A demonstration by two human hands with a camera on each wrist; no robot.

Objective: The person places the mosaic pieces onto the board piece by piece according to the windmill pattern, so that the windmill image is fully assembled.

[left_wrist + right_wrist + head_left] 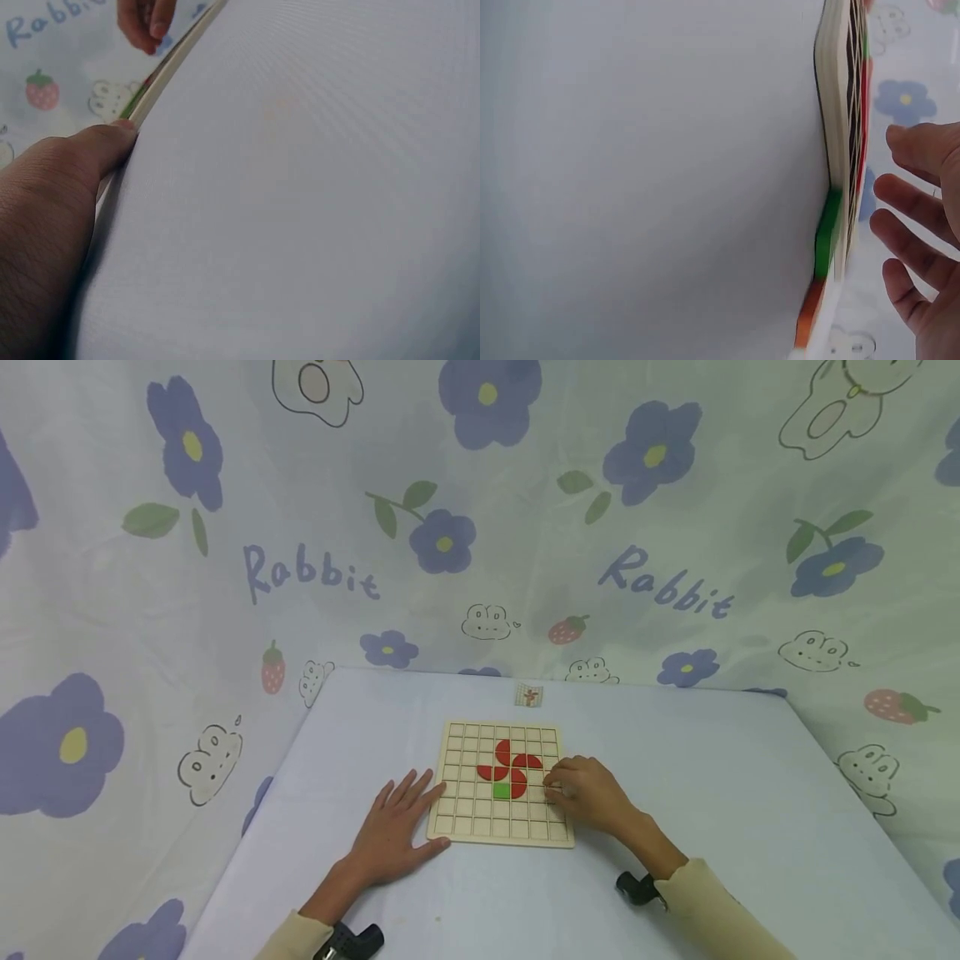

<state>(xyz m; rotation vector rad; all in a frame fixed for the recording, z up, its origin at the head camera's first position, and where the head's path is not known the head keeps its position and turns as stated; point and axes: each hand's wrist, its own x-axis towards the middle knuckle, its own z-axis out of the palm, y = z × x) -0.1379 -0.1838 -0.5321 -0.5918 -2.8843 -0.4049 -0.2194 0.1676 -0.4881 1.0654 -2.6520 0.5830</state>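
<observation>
A square wooden grid board point(465, 829) lies on the white table. Several red rounded pieces point(518, 782) form a pinwheel on it, and a green square piece point(502, 791) sits in a cell beside them. My left hand point(393, 837) rests flat with spread fingers at the board's lower left, its thumb touching the edge. Above the board's right edge is my right hand point(592, 793), its fingers loosely bent and, in the right wrist view, apart with nothing between them. That view also has a green block point(826, 234) and an orange block point(810, 311) by the board's edge; the hand hides them from the head view.
Behind the board lies a small card point(528, 695) with a red pinwheel pattern. The white tabletop point(712, 760) extends to both sides. A curtain point(525, 543) printed with flowers and rabbits hangs behind the table. Both wrists carry black cameras.
</observation>
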